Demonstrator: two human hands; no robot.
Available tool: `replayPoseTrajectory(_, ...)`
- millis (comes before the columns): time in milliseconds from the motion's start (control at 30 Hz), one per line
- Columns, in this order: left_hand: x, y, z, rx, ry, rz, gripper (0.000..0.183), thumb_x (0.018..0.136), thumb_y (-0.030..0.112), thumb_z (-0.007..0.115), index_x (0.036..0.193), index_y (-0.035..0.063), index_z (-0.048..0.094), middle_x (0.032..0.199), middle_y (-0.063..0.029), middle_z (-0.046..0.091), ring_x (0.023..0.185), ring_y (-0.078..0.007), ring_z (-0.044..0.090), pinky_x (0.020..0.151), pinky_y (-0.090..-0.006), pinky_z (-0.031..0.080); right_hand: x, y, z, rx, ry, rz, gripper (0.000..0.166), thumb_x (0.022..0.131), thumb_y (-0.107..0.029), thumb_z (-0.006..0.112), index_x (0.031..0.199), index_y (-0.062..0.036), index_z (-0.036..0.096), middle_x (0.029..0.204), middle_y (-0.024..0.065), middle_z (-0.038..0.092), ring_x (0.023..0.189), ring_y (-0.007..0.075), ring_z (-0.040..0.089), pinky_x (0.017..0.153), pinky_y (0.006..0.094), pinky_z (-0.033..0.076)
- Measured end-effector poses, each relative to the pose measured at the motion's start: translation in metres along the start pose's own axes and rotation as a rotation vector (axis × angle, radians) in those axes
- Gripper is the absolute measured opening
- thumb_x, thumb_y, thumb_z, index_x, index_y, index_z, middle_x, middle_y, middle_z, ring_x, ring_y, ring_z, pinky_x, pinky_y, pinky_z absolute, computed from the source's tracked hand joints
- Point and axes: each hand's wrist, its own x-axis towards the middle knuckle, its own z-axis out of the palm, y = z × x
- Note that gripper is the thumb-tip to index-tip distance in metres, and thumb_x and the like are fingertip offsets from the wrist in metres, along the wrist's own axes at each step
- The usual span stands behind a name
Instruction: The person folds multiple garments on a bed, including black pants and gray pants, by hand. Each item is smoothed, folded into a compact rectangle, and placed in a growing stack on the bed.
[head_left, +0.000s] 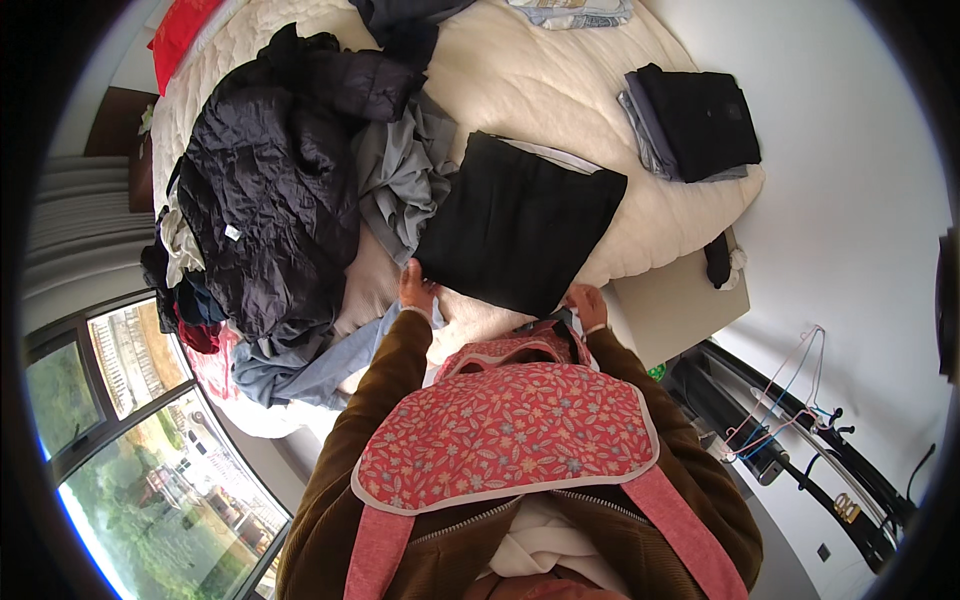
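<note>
A black folded garment (521, 225), probably trousers, lies flat on the cream quilted bed cover (517, 82) before me. Pale lining shows along its far edge. At its near left corner is my left hand (418, 290), its fingers against the cloth. My right hand (589, 306) is by the near right edge, fingers bent. Whether either hand grips the cloth is not clear. A crumpled grey garment (409, 172) touches the black one on the left. Blue-grey cloth (322, 371) lies beside my left forearm.
A black puffer jacket (277, 172) is heaped on the left, with mixed clothes (199, 307) beyond it. Folded dark clothes (697, 124) are stacked at the right edge of the bed. Wire hangers (795, 397) hang on a black rack (825, 457) at right. A window (165, 465) is at left.
</note>
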Motion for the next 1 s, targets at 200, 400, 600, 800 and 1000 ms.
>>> replayPoseTrajectory(200, -0.047, -0.047, 0.052, 0.127, -0.202, -0.064, 0.061, 0.065, 0.018, 0.074, 0.116, 0.0078, 0.044, 0.108, -0.0085, 0.052, 0.094, -0.0212, 0.052, 0.074, -0.0339, 0.047, 0.06, 0.022, 0.021, -0.056, -0.055, -0.17, 0.018, 0.071, -0.012, 0.063, 0.083, 0.0003, 0.056, 0.074, 0.0124, 0.06, 0.066, 0.0155, 0.059, 0.057, 0.0281, 0.048)
replayPoseTrajectory(400, -0.037, -0.035, 0.039, 0.666, -0.144, -0.113, 0.042, 0.068, 0.02, 0.071, 0.099, -0.0034, 0.054, 0.091, -0.014, 0.06, 0.076, -0.0222, 0.061, 0.056, -0.0276, 0.051, 0.072, -0.004, -0.056, -0.32, -0.04, 0.35, 0.019, 0.074, -0.009, 0.059, 0.088, -0.0049, 0.048, 0.067, 0.0088, 0.057, 0.056, 0.0206, 0.06, 0.046, 0.0314, 0.048)
replayPoseTrajectory(600, -0.062, 0.056, 0.091, 1.524, -0.657, -0.571, 0.041, 0.078, 0.039, 0.054, 0.08, -0.0015, 0.06, 0.066, -0.01, 0.064, 0.057, -0.0183, 0.063, 0.051, -0.0283, 0.049, 0.161, -0.062, -0.038, -0.044, 0.176, -0.198, 0.07, 0.064, -0.023, 0.075, 0.116, -0.0007, 0.034, 0.089, 0.0096, 0.05, 0.08, 0.0152, 0.051, 0.069, 0.0251, 0.044)
replayPoseTrajectory(800, -0.044, 0.051, 0.244, 1.192, -0.711, 1.033, 0.022, 0.072, 0.012, 0.057, 0.093, 0.0076, 0.058, 0.093, -0.0093, 0.059, 0.088, -0.0247, 0.055, 0.073, -0.0318, 0.043, 0.206, -0.086, -0.022, -0.308, 0.15, -0.224, 0.093, 0.053, -0.034, 0.08, 0.125, -0.0024, 0.03, 0.11, 0.0172, 0.048, 0.099, 0.0232, 0.049, 0.084, 0.0299, 0.04)
replayPoseTrajectory(1000, -0.003, 0.038, 0.308, 1.751, -0.804, 1.298, 0.035, 0.065, 0.004, 0.062, 0.097, 0.0137, 0.055, 0.092, -0.0032, 0.053, 0.1, -0.0207, 0.047, 0.091, -0.0386, 0.028, 0.156, -0.121, -0.013, -0.462, -0.023, -0.399, 0.058, 0.059, -0.029, 0.075, 0.107, -0.0071, 0.051, 0.099, 0.0141, 0.056, 0.091, 0.0277, 0.054, 0.079, 0.0335, 0.042)
